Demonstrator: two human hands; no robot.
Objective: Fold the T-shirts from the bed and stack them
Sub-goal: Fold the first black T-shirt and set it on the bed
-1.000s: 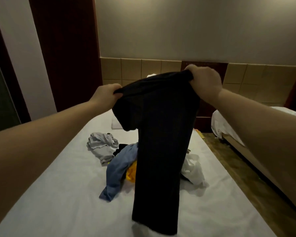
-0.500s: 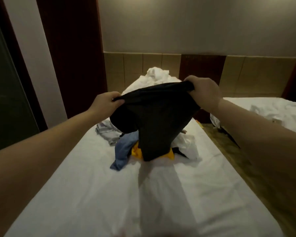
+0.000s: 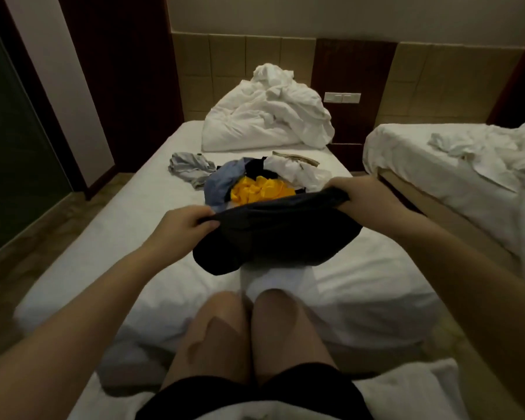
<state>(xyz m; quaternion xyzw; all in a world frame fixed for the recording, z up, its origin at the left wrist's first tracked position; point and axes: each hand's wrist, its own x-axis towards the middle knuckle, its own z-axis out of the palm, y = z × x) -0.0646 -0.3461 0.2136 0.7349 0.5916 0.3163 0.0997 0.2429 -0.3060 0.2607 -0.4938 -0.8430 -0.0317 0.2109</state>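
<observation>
Head view showed left hand [image 3: 185, 225] and right hand [image 3: 361, 197], fingers curled on the top edge of a black T-shirt [image 3: 279, 237]. It hung bunched over the bed [image 3: 128, 237], near the pile of loose clothes [image 3: 255, 189].

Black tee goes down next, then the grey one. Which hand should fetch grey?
Left, likely. The grey tee lies at the pile's left edge, straight beyond the left hand; the right hand sits across the pile. Both grip the black tee.

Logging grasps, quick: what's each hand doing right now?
Left hand: closed, gripping one end of the dark T-shirt.
Right hand: closed, gripping its other end.
</observation>
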